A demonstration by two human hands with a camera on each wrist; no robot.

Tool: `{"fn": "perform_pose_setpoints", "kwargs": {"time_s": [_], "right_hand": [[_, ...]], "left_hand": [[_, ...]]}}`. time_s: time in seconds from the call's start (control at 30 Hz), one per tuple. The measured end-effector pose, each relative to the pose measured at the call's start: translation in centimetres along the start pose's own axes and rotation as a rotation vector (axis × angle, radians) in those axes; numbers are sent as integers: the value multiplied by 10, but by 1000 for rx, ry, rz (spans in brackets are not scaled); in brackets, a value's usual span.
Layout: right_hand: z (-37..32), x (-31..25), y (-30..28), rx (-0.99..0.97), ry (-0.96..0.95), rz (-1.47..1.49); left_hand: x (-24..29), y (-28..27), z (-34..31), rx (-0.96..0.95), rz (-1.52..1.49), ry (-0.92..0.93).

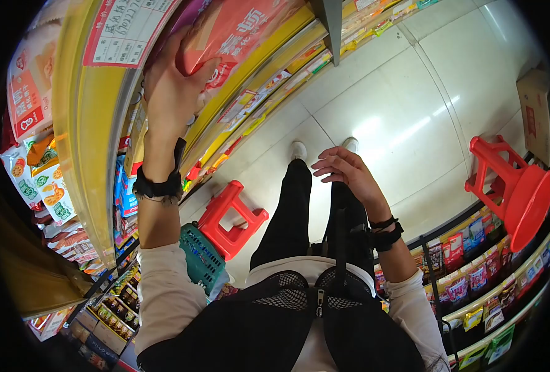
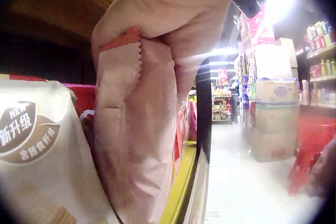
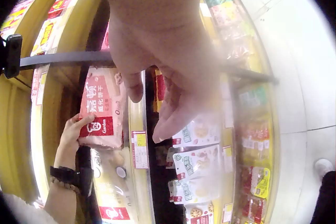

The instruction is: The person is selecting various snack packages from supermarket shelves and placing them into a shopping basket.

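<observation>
My left hand (image 1: pixel 169 93) grips the end of a pink wafer biscuit packet (image 1: pixel 244 31) standing on a yellow-edged shelf. In the left wrist view, the fingers cover the top of that packet, whose crimped pale-pink back (image 2: pixel 149 108) faces the camera. A cream packet (image 2: pixel 39 150) with a brown leaf badge stands beside it. From the right wrist view, the thumb lies across the front of the pink packet (image 3: pixel 105 100). My right hand (image 1: pixel 349 173) hangs in the air over the legs, its fingers loosely bent and holding nothing.
Below the left arm, a red stool (image 1: pixel 233 220) stands by a green basket (image 1: pixel 202 257). Another red stool (image 1: pixel 516 192) is at the right, near a cardboard box (image 1: pixel 535 115). Lower shelves hold white snack bags (image 3: pixel 197 166). Price tags (image 3: pixel 139 149) line the shelf edges.
</observation>
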State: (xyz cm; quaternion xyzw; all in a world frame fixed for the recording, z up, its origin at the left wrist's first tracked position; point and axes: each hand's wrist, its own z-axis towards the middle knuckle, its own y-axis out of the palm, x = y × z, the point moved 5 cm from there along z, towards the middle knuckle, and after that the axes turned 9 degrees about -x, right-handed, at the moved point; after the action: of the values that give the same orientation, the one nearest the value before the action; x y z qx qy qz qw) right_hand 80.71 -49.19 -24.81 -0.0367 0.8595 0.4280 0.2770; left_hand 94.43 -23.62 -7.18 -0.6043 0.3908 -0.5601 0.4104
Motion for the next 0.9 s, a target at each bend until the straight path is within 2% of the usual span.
{"fn": "perform_pose_setpoints", "kwargs": {"time_s": [0.07,0.17,0.37,0.4,0.5,0.57,0.63,0.9], "right_hand": [[0,1,0,2,4,2],[1,1,0,2,1,3],[1,0,-4,19,-27,32],[0,-3,-7,36,-37,22],[0,-2,-11,56,-38,24],[2,3,-6,1,-6,67],[2,4,-10,-3,-7,72],[-3,0,-18,7,-17,71]], "left_hand": [[0,1,5,2,37,63],[-14,5,10,-51,-38,-16],[-19,7,11,-45,-43,34],[-20,8,14,-110,-146,-6],[-13,7,14,-112,-125,-78],[-9,6,16,-139,-51,-47],[-9,6,14,-85,52,0],[-14,8,17,-131,-3,-67]]}}
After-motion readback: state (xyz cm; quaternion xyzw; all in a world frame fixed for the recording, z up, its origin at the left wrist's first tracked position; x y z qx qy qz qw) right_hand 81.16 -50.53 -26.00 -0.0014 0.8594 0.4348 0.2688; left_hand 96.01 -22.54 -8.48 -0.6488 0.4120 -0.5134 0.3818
